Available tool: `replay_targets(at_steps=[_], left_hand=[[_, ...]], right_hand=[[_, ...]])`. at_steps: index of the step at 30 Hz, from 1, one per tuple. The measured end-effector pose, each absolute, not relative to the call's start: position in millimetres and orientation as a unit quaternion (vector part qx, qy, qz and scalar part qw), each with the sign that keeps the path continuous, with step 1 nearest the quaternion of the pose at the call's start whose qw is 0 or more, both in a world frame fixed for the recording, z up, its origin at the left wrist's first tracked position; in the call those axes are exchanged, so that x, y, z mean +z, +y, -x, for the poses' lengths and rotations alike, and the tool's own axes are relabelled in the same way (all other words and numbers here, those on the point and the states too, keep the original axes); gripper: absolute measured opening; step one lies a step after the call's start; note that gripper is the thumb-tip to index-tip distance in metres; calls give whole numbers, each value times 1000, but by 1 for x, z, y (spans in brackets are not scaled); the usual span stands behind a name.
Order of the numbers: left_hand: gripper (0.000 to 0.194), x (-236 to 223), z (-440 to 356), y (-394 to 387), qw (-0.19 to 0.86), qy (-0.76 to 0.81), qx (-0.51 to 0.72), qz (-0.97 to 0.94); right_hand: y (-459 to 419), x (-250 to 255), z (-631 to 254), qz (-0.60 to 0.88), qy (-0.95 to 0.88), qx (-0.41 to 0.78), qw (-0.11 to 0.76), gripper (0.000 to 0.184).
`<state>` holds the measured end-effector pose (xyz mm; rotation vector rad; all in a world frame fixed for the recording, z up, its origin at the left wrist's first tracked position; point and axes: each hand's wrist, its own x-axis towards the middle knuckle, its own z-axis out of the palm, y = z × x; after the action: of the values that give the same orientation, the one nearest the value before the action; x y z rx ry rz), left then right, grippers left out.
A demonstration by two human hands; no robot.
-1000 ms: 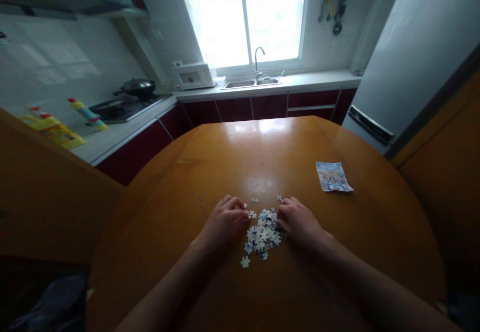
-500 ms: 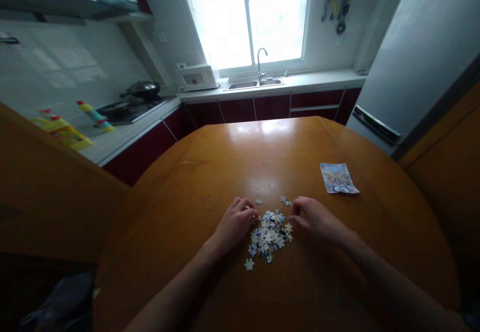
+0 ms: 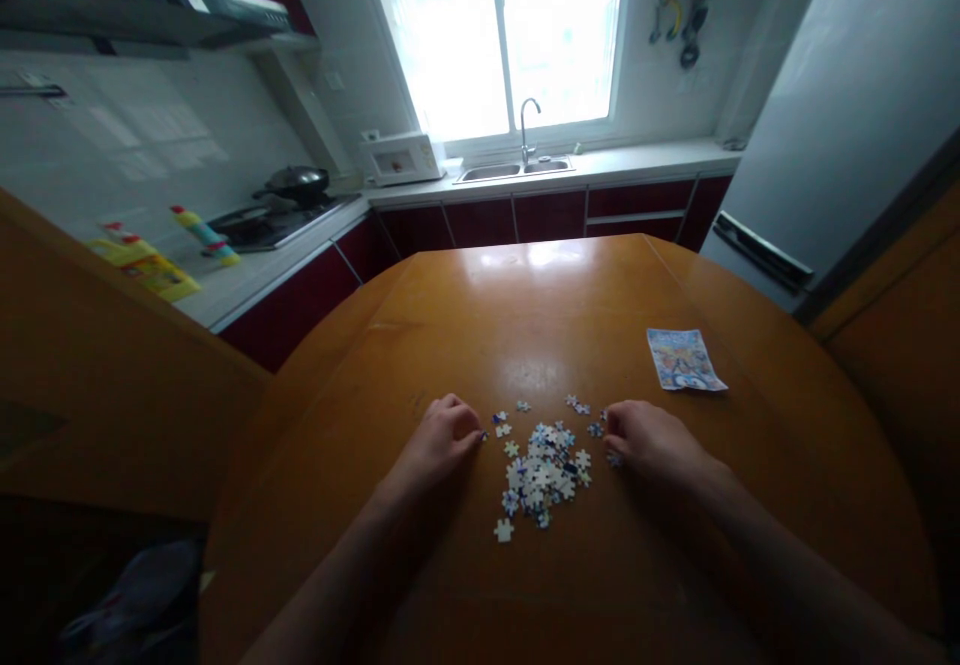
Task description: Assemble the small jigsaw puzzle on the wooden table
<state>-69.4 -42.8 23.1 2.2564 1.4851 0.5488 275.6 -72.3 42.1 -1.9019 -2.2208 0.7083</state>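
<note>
A heap of jigsaw puzzle pieces (image 3: 541,475) lies on the wooden table, many showing pale backs and some printed blue. Left of the heap, my left hand (image 3: 444,437) is closed in a pinch, with a small puzzle piece (image 3: 484,436) at its fingertips. My right hand (image 3: 651,437) rests to the right, fingers curled together; what they hold, if anything, is hidden. Close by its fingers are a bluish piece (image 3: 595,430) and another loose piece (image 3: 613,460). Several single pieces lie spread between the left hand and the heap.
A printed picture sheet (image 3: 685,359) lies on the round-edged table (image 3: 480,325), right of centre. Beyond stand a counter with a sink (image 3: 491,173), a microwave (image 3: 403,159), a stove with a wok (image 3: 298,183), and yellow bottles (image 3: 154,270). A grey fridge (image 3: 810,135) is at right.
My left hand has moved left, away from the heap, uncovering several loose pieces. My right hand has shifted slightly right, and pieces now show beside its fingers. The view has tilted a little.
</note>
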Motion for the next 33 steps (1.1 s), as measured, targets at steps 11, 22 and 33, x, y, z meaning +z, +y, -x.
replay_targets(at_steps=[11,22,33], left_hand=[[9,25,40,-51,130,473,200,-848],[21,25,47,-45,144,523,224,-810],[20,23,36,-49,102,442,249,-855]], right_hand=[[-74,30,-234,542,-779,222,223,15],[-71,26,-221,532,-784,215,237,22],[-31,15,-287,687,-671,169,220,23]])
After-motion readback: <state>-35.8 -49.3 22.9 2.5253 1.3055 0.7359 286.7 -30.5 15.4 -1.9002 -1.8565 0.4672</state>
